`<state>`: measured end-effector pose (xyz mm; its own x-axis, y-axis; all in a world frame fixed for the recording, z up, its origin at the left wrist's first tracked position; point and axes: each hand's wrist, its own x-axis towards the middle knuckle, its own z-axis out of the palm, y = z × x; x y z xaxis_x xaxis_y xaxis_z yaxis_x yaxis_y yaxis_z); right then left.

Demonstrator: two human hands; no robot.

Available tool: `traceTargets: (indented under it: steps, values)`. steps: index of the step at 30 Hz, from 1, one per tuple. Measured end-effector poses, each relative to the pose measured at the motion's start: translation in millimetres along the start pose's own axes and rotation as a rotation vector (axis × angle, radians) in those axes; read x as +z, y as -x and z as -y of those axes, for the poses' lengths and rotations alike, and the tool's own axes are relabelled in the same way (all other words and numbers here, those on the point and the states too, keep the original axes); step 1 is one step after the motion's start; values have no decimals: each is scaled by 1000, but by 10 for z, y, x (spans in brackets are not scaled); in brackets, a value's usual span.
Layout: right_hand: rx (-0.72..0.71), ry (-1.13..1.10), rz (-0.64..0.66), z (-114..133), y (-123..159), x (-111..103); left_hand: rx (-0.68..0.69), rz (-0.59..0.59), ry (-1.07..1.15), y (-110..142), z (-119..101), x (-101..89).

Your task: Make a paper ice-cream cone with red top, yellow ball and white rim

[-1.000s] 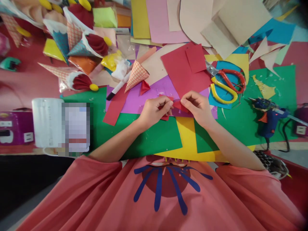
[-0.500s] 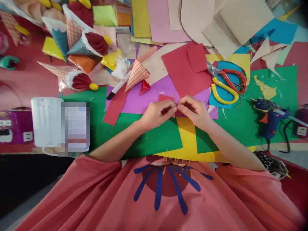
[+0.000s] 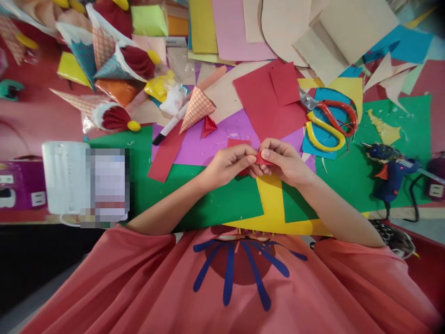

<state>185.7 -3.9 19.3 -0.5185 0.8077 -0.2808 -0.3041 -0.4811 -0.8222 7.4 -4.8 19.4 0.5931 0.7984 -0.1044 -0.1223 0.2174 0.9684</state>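
A small folded piece of red paper [image 3: 264,159] sits between my two hands, partly hidden by the fingers. My left hand [image 3: 231,166] pinches its left end between thumb and forefinger. My right hand [image 3: 287,161] grips it from the right, with the thumb pressed on top. Under the hands, a flat red paper square [image 3: 238,142] shows in part on the purple sheet [image 3: 222,134]. Just beyond lie a small red folded paper piece [image 3: 209,126] and a checked paper cone [image 3: 198,109].
Scissors [image 3: 330,123] with red and yellow handles lie right of the hands, and a blue glue gun [image 3: 392,171] farther right. A marker [image 3: 170,125], red sheets [image 3: 264,102] and finished cones [image 3: 104,55] lie beyond. A blurred phone [image 3: 109,185] is at left.
My right hand has turned so its thumb lies over the red paper, and more of the paper shows. Its other fingers now reach beneath. My left hand keeps its pinch.
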Motion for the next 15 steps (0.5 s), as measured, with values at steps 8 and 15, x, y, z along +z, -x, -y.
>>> traceTargets:
  steps: [8, 15]
  values:
    - [-80, 195, -130, 54, 17, -83, 22, -228, -17, -45, -1, -35]
    - [-102, 100, -105, 49, 4, -59, 2, -196, 47, -45, 19, -52]
